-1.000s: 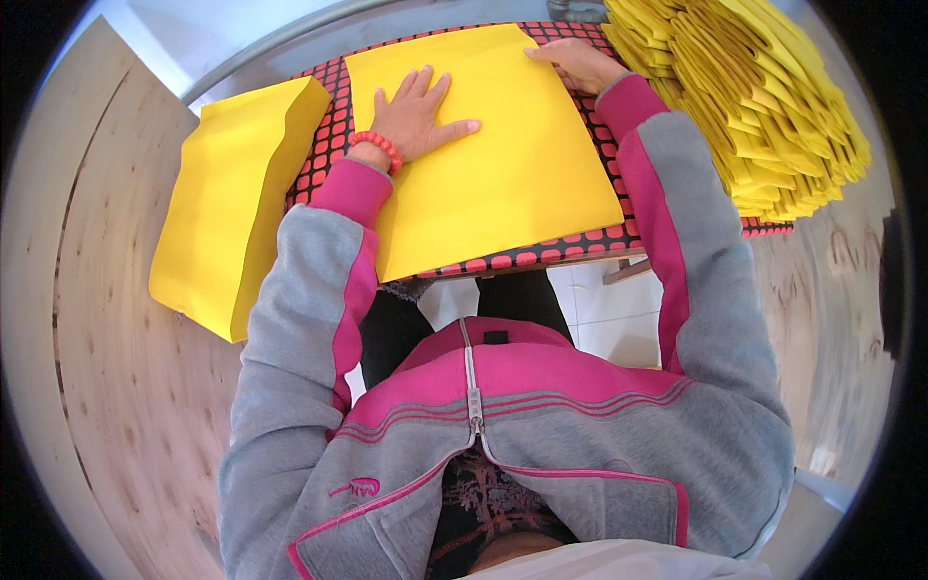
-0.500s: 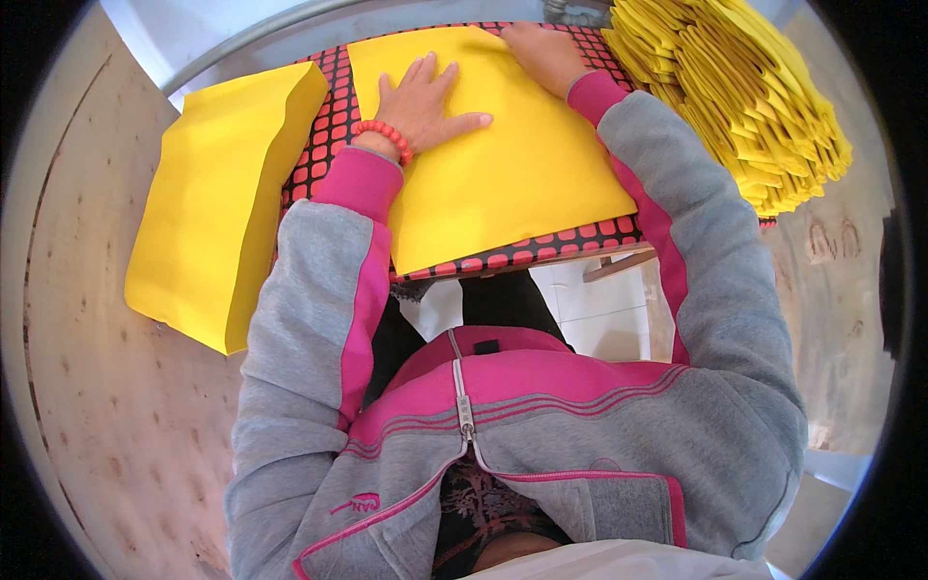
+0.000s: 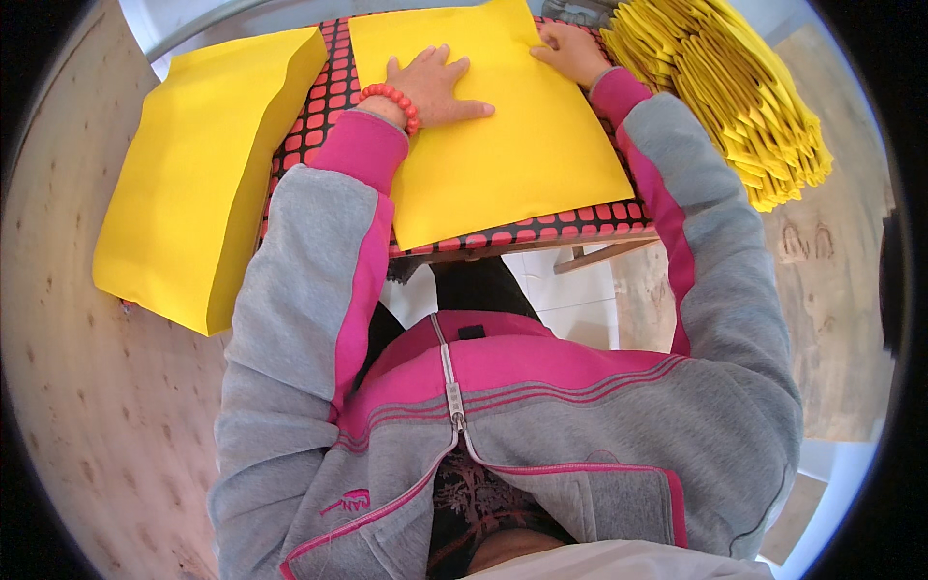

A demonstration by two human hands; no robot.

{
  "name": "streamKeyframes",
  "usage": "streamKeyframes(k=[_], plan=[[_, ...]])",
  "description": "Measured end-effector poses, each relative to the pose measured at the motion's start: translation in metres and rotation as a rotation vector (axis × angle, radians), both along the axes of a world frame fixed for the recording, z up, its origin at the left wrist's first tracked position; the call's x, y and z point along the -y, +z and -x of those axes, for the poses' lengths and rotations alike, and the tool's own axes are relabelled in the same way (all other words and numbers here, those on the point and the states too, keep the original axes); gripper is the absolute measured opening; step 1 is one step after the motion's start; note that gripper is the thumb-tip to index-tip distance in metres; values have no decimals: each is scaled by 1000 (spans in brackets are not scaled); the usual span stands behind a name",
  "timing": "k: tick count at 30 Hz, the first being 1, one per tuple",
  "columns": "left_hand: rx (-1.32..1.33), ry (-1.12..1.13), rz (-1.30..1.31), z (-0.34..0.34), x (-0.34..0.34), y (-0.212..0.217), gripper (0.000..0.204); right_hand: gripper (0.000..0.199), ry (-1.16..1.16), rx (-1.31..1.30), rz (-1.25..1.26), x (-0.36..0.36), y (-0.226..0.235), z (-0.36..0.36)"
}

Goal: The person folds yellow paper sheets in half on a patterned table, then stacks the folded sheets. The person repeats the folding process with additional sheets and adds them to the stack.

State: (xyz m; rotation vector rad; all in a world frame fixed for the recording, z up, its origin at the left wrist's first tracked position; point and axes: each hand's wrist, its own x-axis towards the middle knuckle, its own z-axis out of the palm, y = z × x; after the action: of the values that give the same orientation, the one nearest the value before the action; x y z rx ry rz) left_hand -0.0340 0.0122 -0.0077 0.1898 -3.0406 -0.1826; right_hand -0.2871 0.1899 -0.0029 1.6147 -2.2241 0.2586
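Observation:
A flat yellow cloth piece [image 3: 512, 164] lies in front of me, its far right corner raised a little. My left hand [image 3: 433, 89], a red bead bracelet at its wrist, rests palm down on the cloth's left part with fingers spread. At the cloth's far right edge, my right hand [image 3: 572, 54] is closed, thumb and curled fingers pinching the edge; the fingertips are partly hidden. Under the cloth is a table cover [image 3: 338, 72] with red rounded squares on black.
To the left stands a thick block-like yellow stack [image 3: 198, 164] with a smooth top. A tall heap of folded yellow pieces [image 3: 725, 92] lies at the far right. Wooden boards [image 3: 87, 416] flank both sides. The table's wooden front edge [image 3: 541, 242] is close to my lap.
My right hand has moved right and slightly nearer along the cloth's edge, and the far right corner now sticks up. My left hand stays flat on the cloth. The view has shifted slightly.

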Motion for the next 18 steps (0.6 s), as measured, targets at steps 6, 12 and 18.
streamKeyframes(k=[6, 12, 18], plan=[[23, -86, -42, -12, -2, 8, 87, 16, 63, -391, 50, 2, -8, -45], [-37, -102, -77, -14, 1, 6, 79, 30, -225, 1403, -1, -53, 18, -14], [-24, -104, -71, -18, -1, 11, 79, 14, -43, 297, -106, -47, 6, -16]])
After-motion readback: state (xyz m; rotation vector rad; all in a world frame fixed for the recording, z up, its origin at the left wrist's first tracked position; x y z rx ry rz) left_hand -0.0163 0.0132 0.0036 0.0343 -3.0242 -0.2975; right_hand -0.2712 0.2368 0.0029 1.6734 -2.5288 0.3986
